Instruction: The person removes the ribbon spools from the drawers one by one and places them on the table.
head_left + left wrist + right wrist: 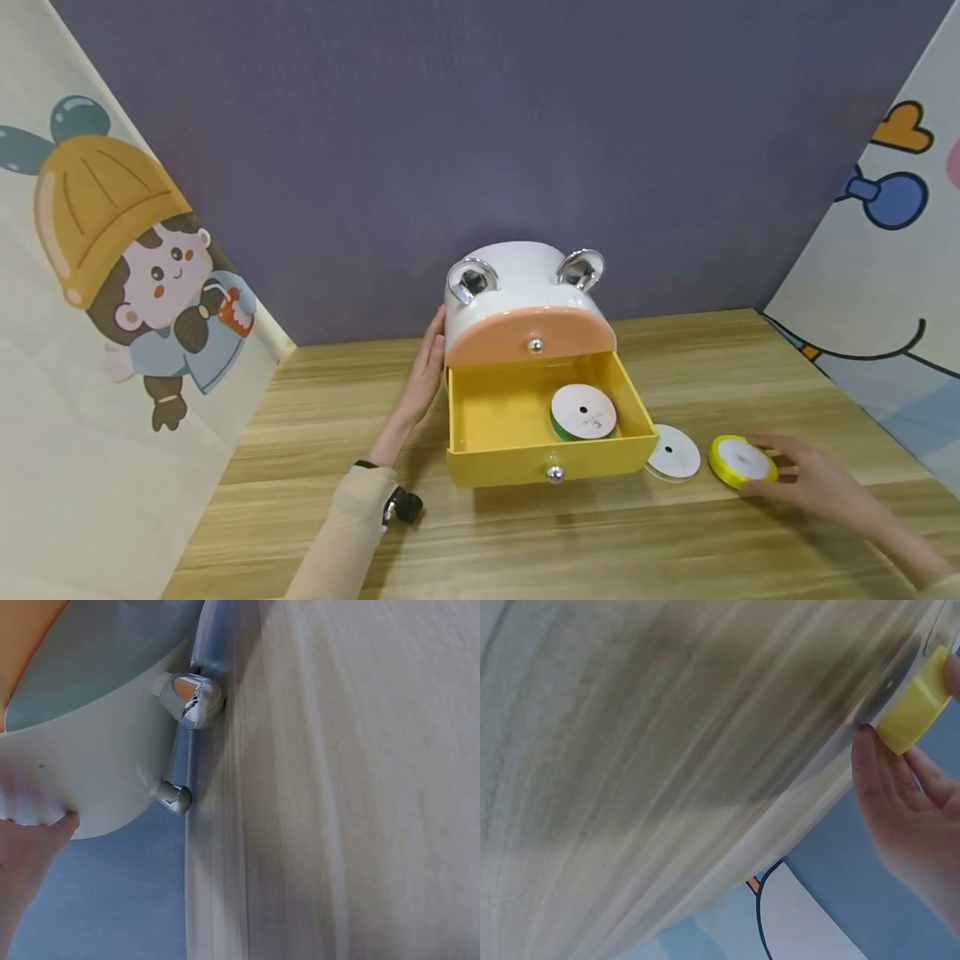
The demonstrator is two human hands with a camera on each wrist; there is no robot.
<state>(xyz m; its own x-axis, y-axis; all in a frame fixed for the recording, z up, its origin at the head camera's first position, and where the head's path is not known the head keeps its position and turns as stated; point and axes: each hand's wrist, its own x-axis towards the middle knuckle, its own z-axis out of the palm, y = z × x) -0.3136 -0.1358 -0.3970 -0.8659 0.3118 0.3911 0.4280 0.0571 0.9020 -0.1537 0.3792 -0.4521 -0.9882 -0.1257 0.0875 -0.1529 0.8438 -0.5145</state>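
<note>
A white storage box [517, 275] with silver ears and an orange upper drawer front [536, 335] stands with its yellow lower drawer [495, 471] pulled out. Inside that drawer lies a ribbon spool [583, 408], white-faced with a green edge. My left hand [425, 371] rests along the box's left side, fingers extended; the left wrist view shows its fingertips [69, 822] on the white wall. At the right, my right hand [817, 483] grips a yellow ribbon spool [742, 461] by its edge, thumb and fingers on either side, as the right wrist view also shows.
Just right of the drawer, another white-faced spool [675, 454] lies on the wooden table [570, 550], partly hidden by the drawer's corner. A dark grey wall [375, 167] rises behind the box. Panels with cartoon pictures stand at left and right.
</note>
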